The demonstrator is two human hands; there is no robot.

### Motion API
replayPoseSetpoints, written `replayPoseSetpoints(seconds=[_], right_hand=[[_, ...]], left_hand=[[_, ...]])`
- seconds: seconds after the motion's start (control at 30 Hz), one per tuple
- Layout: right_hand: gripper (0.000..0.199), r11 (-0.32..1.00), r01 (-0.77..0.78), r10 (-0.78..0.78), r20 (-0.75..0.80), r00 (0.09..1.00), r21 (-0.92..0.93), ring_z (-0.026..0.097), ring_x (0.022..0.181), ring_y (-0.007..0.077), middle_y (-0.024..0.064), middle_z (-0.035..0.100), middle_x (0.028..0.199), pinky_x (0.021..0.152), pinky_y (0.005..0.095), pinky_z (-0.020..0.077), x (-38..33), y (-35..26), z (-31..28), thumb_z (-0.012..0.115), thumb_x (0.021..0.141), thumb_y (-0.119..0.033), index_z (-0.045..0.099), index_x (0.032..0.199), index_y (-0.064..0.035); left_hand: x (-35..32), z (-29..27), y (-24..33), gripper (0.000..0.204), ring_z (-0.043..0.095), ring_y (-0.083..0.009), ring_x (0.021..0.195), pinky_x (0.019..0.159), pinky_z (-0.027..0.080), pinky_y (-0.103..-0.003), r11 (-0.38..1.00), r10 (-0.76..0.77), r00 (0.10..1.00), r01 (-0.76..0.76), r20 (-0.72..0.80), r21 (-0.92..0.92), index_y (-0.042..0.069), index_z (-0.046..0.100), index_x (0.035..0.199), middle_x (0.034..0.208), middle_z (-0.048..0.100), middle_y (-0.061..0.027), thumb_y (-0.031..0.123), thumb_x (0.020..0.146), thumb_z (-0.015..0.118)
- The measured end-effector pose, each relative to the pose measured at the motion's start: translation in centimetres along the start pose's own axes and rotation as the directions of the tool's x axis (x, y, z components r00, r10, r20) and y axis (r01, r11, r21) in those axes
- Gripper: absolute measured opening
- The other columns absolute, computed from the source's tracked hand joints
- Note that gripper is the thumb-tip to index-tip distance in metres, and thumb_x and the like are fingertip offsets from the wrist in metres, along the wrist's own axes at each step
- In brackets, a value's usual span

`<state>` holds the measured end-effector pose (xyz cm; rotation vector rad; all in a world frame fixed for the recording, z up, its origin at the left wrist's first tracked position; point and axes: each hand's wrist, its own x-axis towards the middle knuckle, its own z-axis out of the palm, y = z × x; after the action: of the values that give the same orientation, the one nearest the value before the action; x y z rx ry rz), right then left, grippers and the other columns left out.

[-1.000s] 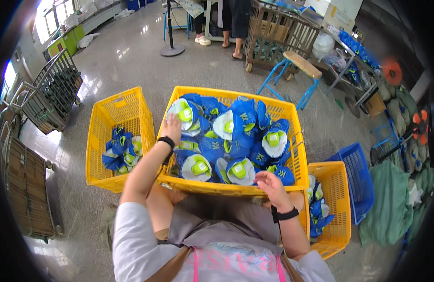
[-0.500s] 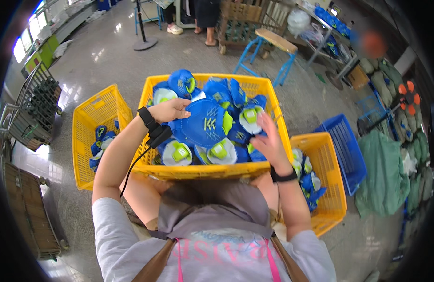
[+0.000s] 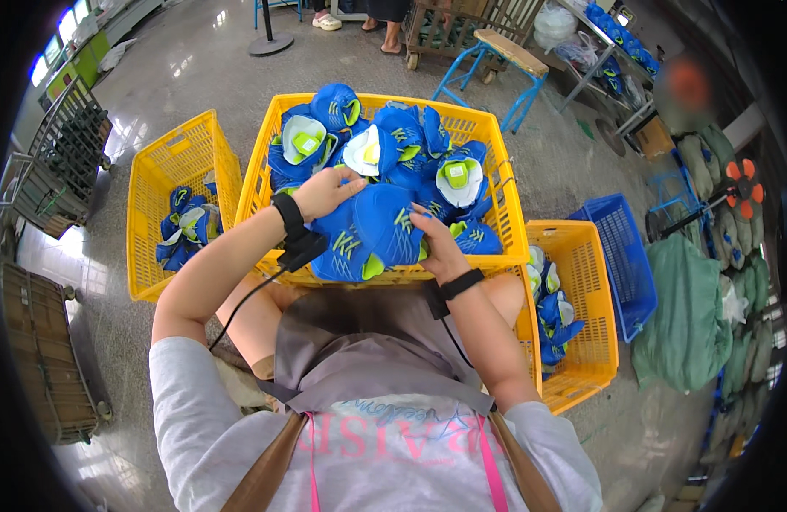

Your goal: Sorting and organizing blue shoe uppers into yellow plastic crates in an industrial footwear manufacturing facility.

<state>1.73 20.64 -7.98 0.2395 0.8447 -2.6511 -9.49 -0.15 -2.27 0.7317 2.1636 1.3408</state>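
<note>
My left hand (image 3: 327, 194) is closed at the far edge of two overlapping blue shoe uppers. My right hand (image 3: 440, 247) grips the right side of the top shoe upper (image 3: 383, 224), its thumb on the blue surface. The lower shoe upper (image 3: 338, 254) sticks out to the left, over the near rim of the yellow crate (image 3: 265, 162). Both have bright green stitching and lime lining. More blue uppers fill the crate, among them one with a white inside (image 3: 458, 192) and one standing at the back (image 3: 335, 106).
Another yellow crate (image 3: 142, 162) stands to the left and a third (image 3: 594, 341) to the right, both with blue uppers inside. A blue crate (image 3: 636, 294) and a green sack (image 3: 688, 316) lie beyond. A stool (image 3: 510, 51) and another person's feet (image 3: 380, 32) are ahead.
My right hand has come in from the right and taken hold of the upper. The upper has turned and moved nearer to me, and a second one now shows beneath it.
</note>
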Motion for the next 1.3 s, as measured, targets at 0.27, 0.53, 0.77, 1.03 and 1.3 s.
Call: replayPoseSetpoints(seconds=[0.27,0.53,0.77,1.03,1.3], right_hand=[[0.068,0.038,0.449,-0.469,0.381,0.797,-0.893,0.049,0.112,0.0258,0.0174,0.042,0.130,0.087,0.0345,0.0432,-0.8,1.0,2.6,0.068,0.076,-0.022,0.034,0.132,-0.0030],[0.064,-0.235,-0.003,-0.568,0.135,0.812,-0.972,0.044,0.113,0.0366,0.0216,0.047,0.122,0.096,0.0390,0.0365,-4.3,-2.6,-7.4,0.067,0.074,-0.023,0.039,0.127,-0.0001],[0.071,-0.441,-0.156,-0.444,0.064,0.894,-0.884,0.040,0.116,0.0364,0.0175,0.048,0.121,0.093,0.0447,0.0356,-3.9,-1.2,-8.3,0.069,0.070,-0.043,0.043,0.123,-0.0039],[0.065,-0.417,-0.098,-0.450,0.112,0.886,-0.903,0.045,0.112,0.0351,0.0163,0.055,0.112,0.093,0.0416,0.0379,-3.2,-1.2,-7.7,0.075,0.063,-0.040,0.053,0.111,-0.0039],[0.045,-0.439,-0.068,-0.503,0.182,0.845,-0.896,0.054,0.101,0.0285,0.0110,0.061,0.098,0.083,0.0378,0.0430,-3.1,-0.5,-8.1,0.073,0.064,-0.039,0.061,0.094,-0.0069]], left_hand=[[-4.4,-2.5,-1.0,0.045,0.055,-0.0112,0.070,0.062,0.045,-0.028,0.986,-0.059,0.997,0.052,0.040,0.158,-0.003,0.064,0.090,0.075,0.062,-0.0062,0.040,0.081,0.063],[-16.1,-24.0,-8.1,0.034,0.050,-0.0162,0.045,0.046,0.041,-0.033,0.809,-0.159,0.734,0.480,-0.660,0.339,-0.001,0.059,0.060,0.049,0.051,-0.0085,0.030,0.071,0.064],[-8.4,-23.6,-14.5,0.060,0.048,-0.0351,0.107,0.093,0.038,-0.041,0.456,0.019,0.667,0.658,-0.745,0.600,0.000,0.055,0.109,0.110,0.054,-0.0188,0.037,0.065,0.072],[8.7,-9.8,-11.6,0.091,0.028,-0.0426,0.125,0.092,0.037,-0.055,0.548,0.008,0.958,0.237,-0.288,0.803,0.020,0.029,0.135,0.139,0.028,-0.0201,0.044,0.061,0.075],[8.2,-5.6,-14.0,0.057,0.045,-0.0324,0.106,0.079,0.045,-0.048,0.439,-0.123,0.961,0.277,-0.248,0.855,0.010,0.050,0.107,0.112,0.044,-0.0136,0.026,0.059,0.076]])
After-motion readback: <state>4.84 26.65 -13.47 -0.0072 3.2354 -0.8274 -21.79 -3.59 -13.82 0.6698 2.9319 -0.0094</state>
